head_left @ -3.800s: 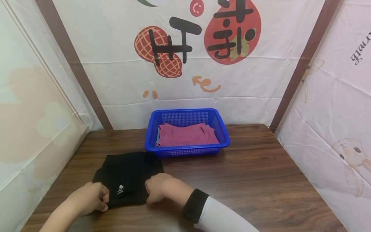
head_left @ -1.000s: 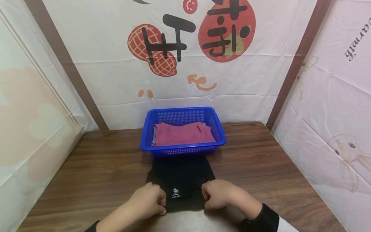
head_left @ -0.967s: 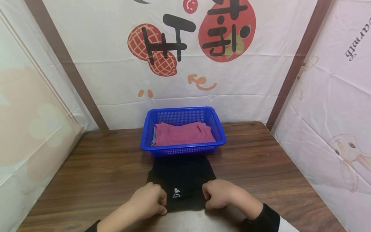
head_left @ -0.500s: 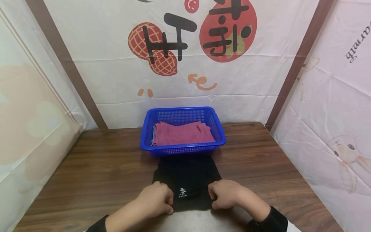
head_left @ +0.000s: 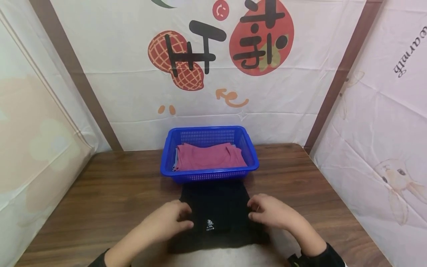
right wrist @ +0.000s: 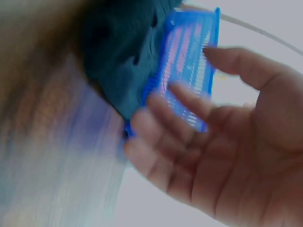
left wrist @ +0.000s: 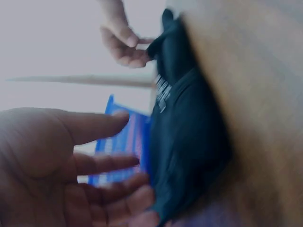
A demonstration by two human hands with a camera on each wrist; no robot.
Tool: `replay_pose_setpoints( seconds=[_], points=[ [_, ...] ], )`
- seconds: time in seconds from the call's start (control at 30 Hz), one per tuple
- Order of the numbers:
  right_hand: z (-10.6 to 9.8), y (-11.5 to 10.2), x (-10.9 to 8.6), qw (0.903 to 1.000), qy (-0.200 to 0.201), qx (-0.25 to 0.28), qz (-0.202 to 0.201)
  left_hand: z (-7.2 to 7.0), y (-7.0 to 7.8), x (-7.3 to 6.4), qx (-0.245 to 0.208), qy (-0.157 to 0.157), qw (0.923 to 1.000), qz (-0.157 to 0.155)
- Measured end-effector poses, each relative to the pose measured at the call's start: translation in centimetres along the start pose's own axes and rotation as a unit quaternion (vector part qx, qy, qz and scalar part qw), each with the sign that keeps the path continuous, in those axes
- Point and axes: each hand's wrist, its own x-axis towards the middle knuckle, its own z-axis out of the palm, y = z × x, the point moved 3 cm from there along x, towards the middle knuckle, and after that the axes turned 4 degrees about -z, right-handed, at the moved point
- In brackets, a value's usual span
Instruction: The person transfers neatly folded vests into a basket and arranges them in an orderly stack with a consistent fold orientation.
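A folded black garment [head_left: 220,207] with a small white print lies in front of the blue basket, its far edge against the basket's base. My left hand [head_left: 166,220] is at the garment's left side, thumb and fingers apart and holding nothing; in the left wrist view its fingers are loosely extended beside the black cloth [left wrist: 189,137]. On the opposite side, my right hand [head_left: 271,211] has relaxed fingers right by the garment's edge. The right wrist view shows that palm [right wrist: 236,156] with nothing in it. Both wrist views are blurred.
The blue basket [head_left: 213,172] stands at the back middle of the wooden table [head_left: 123,193], holding a folded pink cloth [head_left: 210,157] over a light blue one. Printed fabric walls [head_left: 133,92] close in the back and both sides.
Earlier the garment was slid from the left to before the basket, both hands gripping its near corners. Now both hands have let go and opened, and the near edge spreads wider.
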Motion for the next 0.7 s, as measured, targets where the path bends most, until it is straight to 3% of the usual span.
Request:
replay_pose_setpoints(
  seconds=[0.07, 0.13, 0.27, 0.43, 0.57, 0.7],
  points=[
    [-0.6, 0.6, 0.3, 0.9978, 0.039, 0.004, 0.054, -0.9, -0.9, 0.4, -0.003, 0.011, 0.9982, -0.059],
    [-0.9, 1.2, 0.8, 0.9927, 0.051, 0.009, 0.109, -1.5, -1.8, 0.6, -0.004, 0.006, 0.9941, -0.108],
    [-1.0, 2.2, 2.1, 0.9833, 0.023, 0.019, 0.18, -1.9, -3.2, 0.9, -0.044, -0.047, 0.9845, -0.163],
    [-1.3, 2.6, 4.0, 0.9676, -0.019, 0.087, 0.236, -1.7, -4.3, 1.5, -0.127, -0.096, 0.9621, -0.222],
    [-1.4, 2.2, 5.2, 0.9635, -0.036, 0.099, 0.246, -1.1, -4.5, 2.4, -0.133, -0.102, 0.9572, -0.236],
    [-1.1, 1.6, 5.9, 0.9663, -0.032, 0.047, 0.251, -0.1, -4.4, 3.1, -0.135, -0.098, 0.9565, -0.24]
  ],
)
